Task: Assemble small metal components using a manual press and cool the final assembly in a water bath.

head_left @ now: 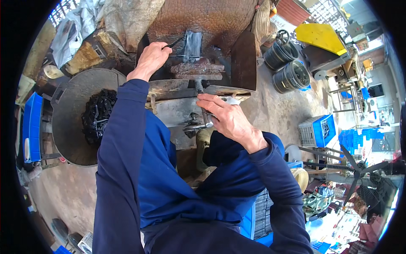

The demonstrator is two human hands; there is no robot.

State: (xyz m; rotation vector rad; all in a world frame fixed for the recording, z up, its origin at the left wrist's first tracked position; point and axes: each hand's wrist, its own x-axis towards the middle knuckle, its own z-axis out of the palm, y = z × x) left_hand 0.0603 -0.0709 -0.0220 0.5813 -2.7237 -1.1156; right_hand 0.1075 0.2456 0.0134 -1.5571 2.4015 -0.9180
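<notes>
My left hand [150,59] is closed round one end of a thin dark piece [176,42]. The piece's other end reaches the left side of a wet, blurred grey surface [193,44], which looks like a grinding wheel. Just below that surface lies a rough, rust-brown block [196,69]. My right hand [228,118] is wrapped round a metal rod [200,86] that runs from beneath the block toward me. What its hidden fingers touch on the rod's underside cannot be seen.
Left of my legs stands a wide round tub [69,127] with a heap of dark pieces [99,114]. Metal side plates [244,61] flank the machine. Two dark buckets [292,76], a crate with a blue lining [317,131] and a fan [357,169] are to the right.
</notes>
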